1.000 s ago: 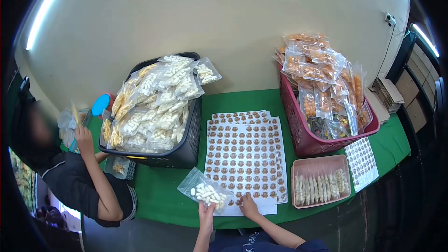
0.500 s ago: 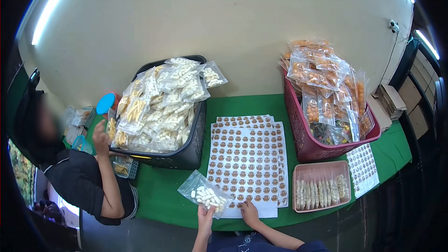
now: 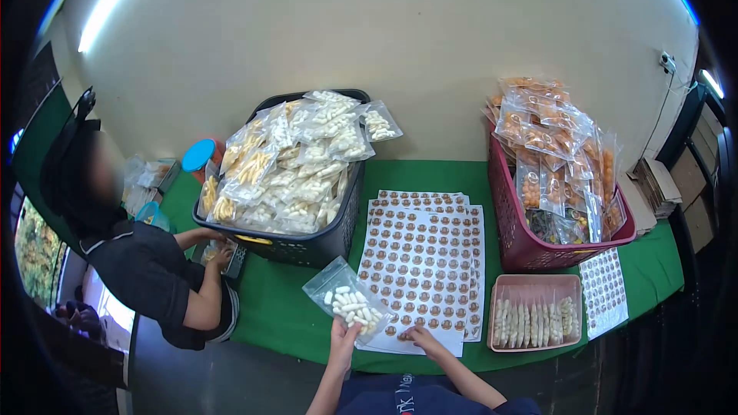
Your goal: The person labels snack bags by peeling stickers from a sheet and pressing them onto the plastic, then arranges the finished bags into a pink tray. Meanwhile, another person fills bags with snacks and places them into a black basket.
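Note:
My left hand (image 3: 343,336) holds a clear plastic bag of white snack pieces (image 3: 347,303) by its lower edge, above the front of the green table (image 3: 277,309). My right hand (image 3: 422,336) rests its fingertips on the bottom rows of a stack of sticker sheets (image 3: 421,261) covered with round brown labels. Whether a sticker is between the fingers cannot be made out.
A black basket (image 3: 323,238) heaped with snack bags stands at the left back. A red basket (image 3: 530,250) holds orange snack bags at the right. A pink tray (image 3: 536,284) of bags and another sticker sheet (image 3: 604,288) lie front right. A person in black (image 3: 146,277) sits at left.
The view has shifted, so everything sits further right. The person at left lowered the raised hand to the small container by the black basket. My hands keep their grip and place.

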Motion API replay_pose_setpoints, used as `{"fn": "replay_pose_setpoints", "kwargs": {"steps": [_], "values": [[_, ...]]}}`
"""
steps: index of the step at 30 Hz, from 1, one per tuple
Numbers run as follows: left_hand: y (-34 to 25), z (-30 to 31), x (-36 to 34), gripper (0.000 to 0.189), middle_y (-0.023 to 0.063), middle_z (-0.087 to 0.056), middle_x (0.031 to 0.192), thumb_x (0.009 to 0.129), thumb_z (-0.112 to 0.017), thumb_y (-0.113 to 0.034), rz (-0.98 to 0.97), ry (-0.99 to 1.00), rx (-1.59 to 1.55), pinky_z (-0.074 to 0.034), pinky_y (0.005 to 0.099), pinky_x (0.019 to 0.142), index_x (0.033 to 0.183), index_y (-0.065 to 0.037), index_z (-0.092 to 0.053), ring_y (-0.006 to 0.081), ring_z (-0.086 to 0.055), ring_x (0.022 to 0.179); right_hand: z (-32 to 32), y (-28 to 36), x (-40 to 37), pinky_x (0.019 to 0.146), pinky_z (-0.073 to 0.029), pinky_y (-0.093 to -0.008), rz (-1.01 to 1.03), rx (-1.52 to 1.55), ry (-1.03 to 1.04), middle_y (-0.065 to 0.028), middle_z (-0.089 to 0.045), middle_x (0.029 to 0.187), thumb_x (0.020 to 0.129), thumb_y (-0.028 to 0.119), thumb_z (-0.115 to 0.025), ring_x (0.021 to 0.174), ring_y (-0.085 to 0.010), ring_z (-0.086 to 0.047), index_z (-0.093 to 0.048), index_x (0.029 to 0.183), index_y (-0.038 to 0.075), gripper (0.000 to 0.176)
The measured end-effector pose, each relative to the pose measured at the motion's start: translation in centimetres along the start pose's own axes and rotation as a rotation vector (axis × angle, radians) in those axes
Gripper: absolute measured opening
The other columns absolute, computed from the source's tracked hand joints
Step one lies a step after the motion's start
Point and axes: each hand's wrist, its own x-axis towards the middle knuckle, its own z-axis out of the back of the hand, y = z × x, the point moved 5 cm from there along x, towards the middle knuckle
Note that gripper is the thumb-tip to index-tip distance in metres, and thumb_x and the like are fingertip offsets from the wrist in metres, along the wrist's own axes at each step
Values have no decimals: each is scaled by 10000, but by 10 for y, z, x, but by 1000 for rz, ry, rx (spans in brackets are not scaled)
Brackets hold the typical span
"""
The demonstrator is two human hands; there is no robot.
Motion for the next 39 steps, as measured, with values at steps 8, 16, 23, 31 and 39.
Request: {"fn": "replay_pose_setpoints", "kwargs": {"steps": [8,16,23,31,39], "values": [[4,-15,20,274,68,-574,1006,873,-510,-158,16,-27,105,-447,245,765,1085,15,-493,109,-553,888,8,195,-69,628,-398,-195,364,283,39,18,-580,751,805,98,-588,688,-69,-511,-594,902,40,114],[1,-56,23,275,33,-610,859,879,-513,-235,-38,173,242,-447,213,643,994,12,-552,67,-558,742,-15,260,-96,576,-404,-199,671,-191,-106,-38,-619,741,740,97,-653,612,-53,-493,-584,947,-1,239],[4,-52,24,328,-40,-467,625,872,-514,-332,-103,163,363,-340,182,515,740,-32,-500,19,-392,582,-12,271,-97,557,-383,-183,671,-248,-109,-31,-613,705,716,79,-680,581,-41,-475,-549,893,-5,236],[-22,-65,11,352,17,-585,778,882,-488,-333,-33,189,319,-419,196,603,905,13,-546,46,-523,697,-12,270,-95,524,-374,-185,620,-237,-38,-36,-615,691,693,102,-706,553,-39,-465,-570,832,1,220],[-13,-58,6,342,32,-602,833,882,-499,-296,-96,239,296,-440,210,649,978,30,-539,64,-549,744,-14,272,-103,524,-364,-180,636,-287,-74,-30,-619,668,682,92,-717,547,-29,-475,-578,815,2,213]]}}
